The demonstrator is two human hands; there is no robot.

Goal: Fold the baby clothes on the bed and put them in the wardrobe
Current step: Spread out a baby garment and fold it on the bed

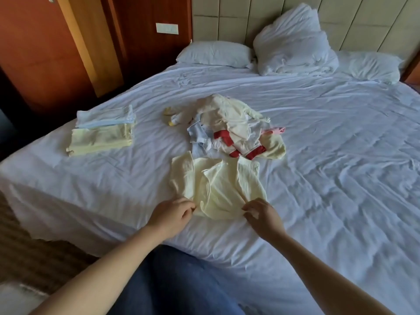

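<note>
Left hand (172, 215) pinches the yellow top (218, 189) (hem corner); right hand (263, 215) curled alongside, grip unclear.

The garment (218, 189) nearest the viewer is pale yellow with a fine ribbed weave. The heap (231, 126) mixes cream, pale blue and white pieces, one banded in red, one edged in pink. The folded stack (102, 130) shows pale blue and white over pale yellow. Sheet (329, 155) and pillows (216, 53): white. Headboard (363, 23): beige panels. Wall panelling (34, 53): reddish-brown wood. Trousers (172, 280): blue denim. Carpet (34, 258): brown, striped.
</note>
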